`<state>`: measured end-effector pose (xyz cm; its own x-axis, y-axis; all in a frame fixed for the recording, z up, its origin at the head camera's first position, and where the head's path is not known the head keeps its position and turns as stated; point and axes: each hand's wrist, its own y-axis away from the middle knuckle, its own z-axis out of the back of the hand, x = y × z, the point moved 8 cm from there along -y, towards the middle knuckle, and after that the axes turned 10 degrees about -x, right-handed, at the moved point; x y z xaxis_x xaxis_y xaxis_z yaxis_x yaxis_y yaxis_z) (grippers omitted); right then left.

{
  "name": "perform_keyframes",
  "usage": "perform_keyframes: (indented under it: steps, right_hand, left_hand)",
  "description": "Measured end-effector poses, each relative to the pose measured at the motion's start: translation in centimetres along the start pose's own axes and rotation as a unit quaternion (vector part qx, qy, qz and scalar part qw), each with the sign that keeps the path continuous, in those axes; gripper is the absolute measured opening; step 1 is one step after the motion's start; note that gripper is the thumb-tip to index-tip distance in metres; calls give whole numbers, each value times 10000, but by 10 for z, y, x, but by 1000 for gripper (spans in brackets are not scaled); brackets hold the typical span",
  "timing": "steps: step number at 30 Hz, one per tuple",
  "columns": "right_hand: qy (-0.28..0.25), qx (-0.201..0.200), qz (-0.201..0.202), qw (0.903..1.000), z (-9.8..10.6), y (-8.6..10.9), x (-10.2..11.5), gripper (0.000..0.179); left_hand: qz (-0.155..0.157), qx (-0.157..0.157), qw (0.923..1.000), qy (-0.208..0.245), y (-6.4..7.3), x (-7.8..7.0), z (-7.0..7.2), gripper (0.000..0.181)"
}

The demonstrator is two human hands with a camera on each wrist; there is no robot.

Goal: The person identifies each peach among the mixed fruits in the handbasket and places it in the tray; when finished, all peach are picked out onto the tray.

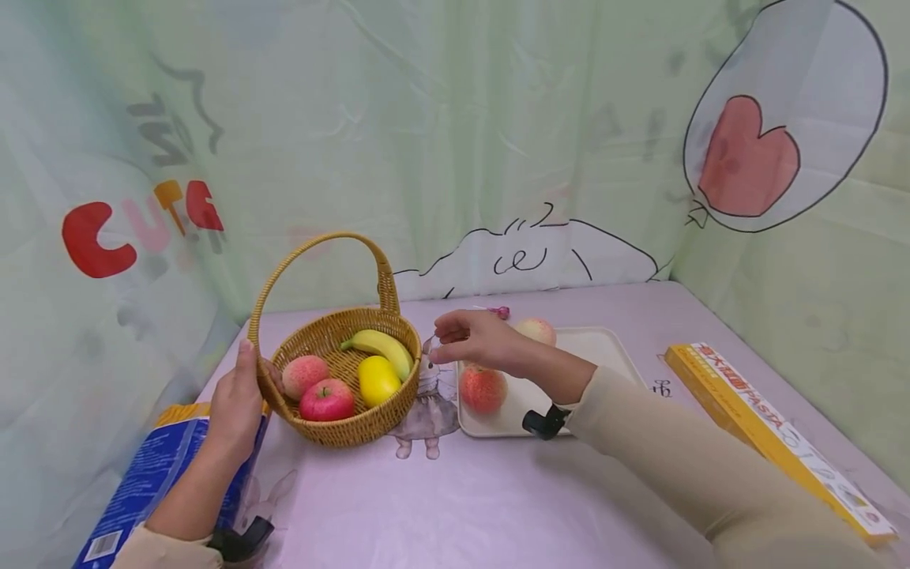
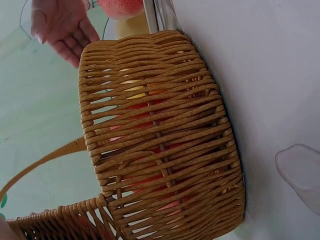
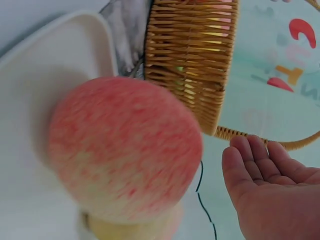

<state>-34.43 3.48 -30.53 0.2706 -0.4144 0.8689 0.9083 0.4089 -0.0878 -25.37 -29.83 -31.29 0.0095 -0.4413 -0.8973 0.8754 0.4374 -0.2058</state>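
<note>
A wicker basket [image 1: 355, 433] with a tall arched handle stands on the left of the table. In it lie a banana [image 1: 384, 348], a smooth yellow fruit [image 1: 379, 382], a red apple [image 1: 327, 401] and a pink peach [image 1: 305, 374]. My left hand [image 1: 235, 403] grips the basket at the foot of its handle. Between basket and tray, my right hand [image 1: 479, 340] hovers with relaxed fingers and nothing in them. Below it, a red-and-yellow peach [image 3: 125, 150] sits on the white tray [image 1: 604, 356]; a paler peach [image 1: 536, 330] lies farther back there, partly hidden by the hand.
A blue packet [image 1: 152, 474] lies at the left edge, beside the left forearm. Along the right side runs a long yellow pasta box [image 1: 775, 435]. A small pink item [image 1: 502, 312] is behind the tray. Printed curtains [image 1: 455, 142] enclose the table.
</note>
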Motion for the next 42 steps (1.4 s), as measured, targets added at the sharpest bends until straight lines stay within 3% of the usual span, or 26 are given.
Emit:
perform_keyframes:
  steps: [22, 31, 42]
  right_hand:
    - [369, 786, 124, 9961, -59, -49, 50, 73]
    - [357, 858, 216, 9954, -78, -71, 56, 66]
    - [388, 912, 264, 9947, -93, -100, 71, 69]
  left_hand:
    - [54, 10, 10000, 52, -2, 2, 0, 79]
    - [186, 38, 9996, -208, -1, 7, 0, 80]
    - [58, -52, 10000, -37, -3, 5, -1, 79]
